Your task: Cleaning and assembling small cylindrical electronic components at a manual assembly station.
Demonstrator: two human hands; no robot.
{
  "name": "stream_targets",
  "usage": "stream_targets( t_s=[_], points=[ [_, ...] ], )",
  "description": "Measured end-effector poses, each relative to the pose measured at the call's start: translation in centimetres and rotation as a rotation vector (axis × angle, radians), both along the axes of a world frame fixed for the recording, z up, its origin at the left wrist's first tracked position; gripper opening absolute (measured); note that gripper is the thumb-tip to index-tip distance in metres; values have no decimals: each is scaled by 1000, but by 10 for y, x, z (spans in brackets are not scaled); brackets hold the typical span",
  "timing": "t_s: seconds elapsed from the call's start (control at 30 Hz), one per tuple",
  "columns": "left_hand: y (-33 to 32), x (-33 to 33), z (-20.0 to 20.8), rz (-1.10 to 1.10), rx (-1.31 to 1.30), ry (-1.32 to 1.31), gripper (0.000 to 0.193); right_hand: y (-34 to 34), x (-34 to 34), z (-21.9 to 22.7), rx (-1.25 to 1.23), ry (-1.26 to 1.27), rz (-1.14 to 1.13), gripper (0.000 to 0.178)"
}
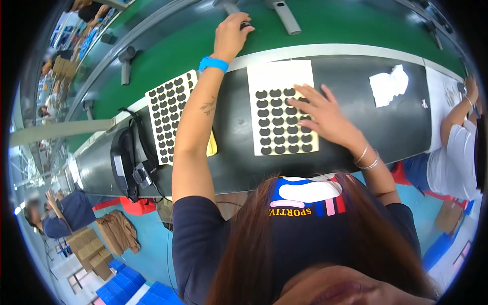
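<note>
My left hand (231,38) reaches far out over the green conveyor belt (188,35), its fingers curled round a grey handled device (229,7) with a dark end. Most of that device's grip is hidden by the hand. My right hand (325,114) lies with fingers spread on the right edge of a pale sheet (281,73). Rows of dark, notched round stickers (277,122) cover its lower part, while the top strip is bare. Partly behind my left forearm is a second sticker sheet (162,122), with a yellow piece (212,145) beside it.
More grey handled devices (287,19) lie on the belt. A black strap with a small box (142,175) rests on the dark worktable (231,132) at left. Crumpled white paper (389,86) lies at right. A co-worker (457,132) sits at the far right.
</note>
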State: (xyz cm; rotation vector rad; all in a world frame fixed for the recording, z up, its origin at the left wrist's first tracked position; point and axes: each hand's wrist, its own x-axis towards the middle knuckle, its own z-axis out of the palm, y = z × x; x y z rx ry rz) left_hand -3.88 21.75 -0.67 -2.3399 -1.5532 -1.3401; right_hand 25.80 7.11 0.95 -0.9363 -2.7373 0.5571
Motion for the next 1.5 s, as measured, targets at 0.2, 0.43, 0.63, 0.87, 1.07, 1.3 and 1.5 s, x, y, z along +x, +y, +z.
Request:
stream_targets(
  t_s=[0.2,0.43,0.63,0.87,1.07,1.3,1.5],
  points=[
    [-25,2,-4,150,-148,353,39,15,39,14,-68,150,-216,34],
    [-134,80,21,-318,-424,305,72,19,1,-12,-112,387,-491,15],
    [-150,88,5,-237,-502,314,80,19,-3,-12,-119,374,-527,12],
    [-122,77,14,-287,-487,176,62,21,11,-13,-358,598,-444,7],
    [-13,63,-7,489,-140,90,51,23,16,-14,-478,636,-438,9],
    [-14,57,28,217,-275,-898,32,19,19,-15,-433,734,-516,8],
    [-138,96,79,-58,-203,-640,34,5,21,38,-359,897,-340,11]
  ],
)
